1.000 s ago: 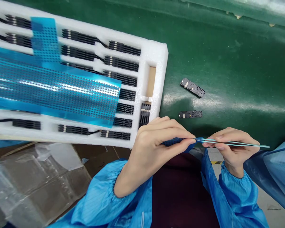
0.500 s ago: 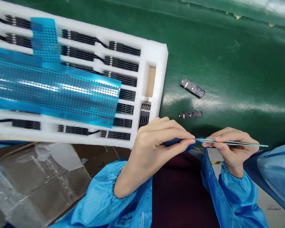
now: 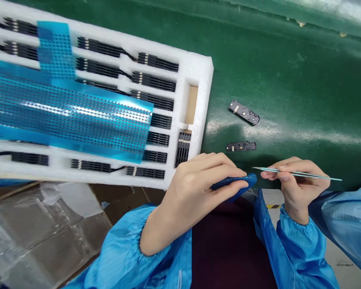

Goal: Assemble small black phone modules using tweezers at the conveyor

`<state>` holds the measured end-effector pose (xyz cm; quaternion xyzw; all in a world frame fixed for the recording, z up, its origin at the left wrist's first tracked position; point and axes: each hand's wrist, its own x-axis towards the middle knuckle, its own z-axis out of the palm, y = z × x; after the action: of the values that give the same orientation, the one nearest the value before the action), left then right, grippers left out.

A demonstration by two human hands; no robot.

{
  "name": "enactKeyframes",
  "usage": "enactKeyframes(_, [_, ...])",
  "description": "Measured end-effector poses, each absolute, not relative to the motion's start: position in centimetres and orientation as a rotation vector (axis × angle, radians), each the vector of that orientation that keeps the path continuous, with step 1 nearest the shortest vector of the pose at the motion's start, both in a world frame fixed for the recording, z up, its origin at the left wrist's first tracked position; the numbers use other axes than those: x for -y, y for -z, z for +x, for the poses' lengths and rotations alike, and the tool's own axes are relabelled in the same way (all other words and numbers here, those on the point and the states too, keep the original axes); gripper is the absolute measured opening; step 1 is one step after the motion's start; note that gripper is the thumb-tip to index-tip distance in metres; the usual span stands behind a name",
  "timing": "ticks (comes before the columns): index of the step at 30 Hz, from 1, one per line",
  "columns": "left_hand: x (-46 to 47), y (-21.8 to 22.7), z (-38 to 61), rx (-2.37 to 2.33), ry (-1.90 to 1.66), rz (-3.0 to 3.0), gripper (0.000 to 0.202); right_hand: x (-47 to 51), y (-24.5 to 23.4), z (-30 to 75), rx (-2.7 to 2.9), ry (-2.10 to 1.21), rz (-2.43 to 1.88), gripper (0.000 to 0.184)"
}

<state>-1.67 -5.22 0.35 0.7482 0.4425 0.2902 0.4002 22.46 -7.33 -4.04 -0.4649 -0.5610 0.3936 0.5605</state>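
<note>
My left hand (image 3: 198, 182) is closed around a dark blue object (image 3: 239, 182) whose rounded end sticks out past my fingertips at the front edge of the green bench. To its right, my right hand (image 3: 295, 182) pinches thin light-blue tweezers (image 3: 301, 173), tips pointing left, a short gap from the blue object. Two small black rectangular parts lie on the green surface just beyond my hands, one (image 3: 244, 112) farther off and one (image 3: 241, 145) nearer.
A white foam tray (image 3: 203, 84) with rows of black parts fills the left. A blue perforated film sheet (image 3: 72, 114) lies over it. Clear plastic wrap on cardboard (image 3: 42, 228) sits below the tray. Green bench surface (image 3: 303, 88) stretches right.
The tweezers' tips have pulled away from the blue object, rising slightly. My left hand shifted a little, showing more of the blue object's end.
</note>
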Motion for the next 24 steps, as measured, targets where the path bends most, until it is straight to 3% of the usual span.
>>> enactKeyframes(3, [5.0,0.0,-1.5,-1.142,-0.666,2.078,0.018,6.9,4.0,22.6,1.342,-0.779,-1.245,0.009])
enactKeyframes(7, [4.7,0.8,-0.9,-1.295,-0.639,2.333,0.017,6.4,4.3,22.4,1.389,-0.624,-1.409,0.008])
enactKeyframes(15, [3.9,1.2,0.0,-1.299,-0.466,2.600,0.026,6.9,4.6,21.8,1.492,-0.585,-1.429,0.020])
enactKeyframes(24, [3.5,1.3,0.2,-1.278,-0.403,2.623,0.026,6.8,4.8,21.7,1.555,-0.539,-1.437,0.021])
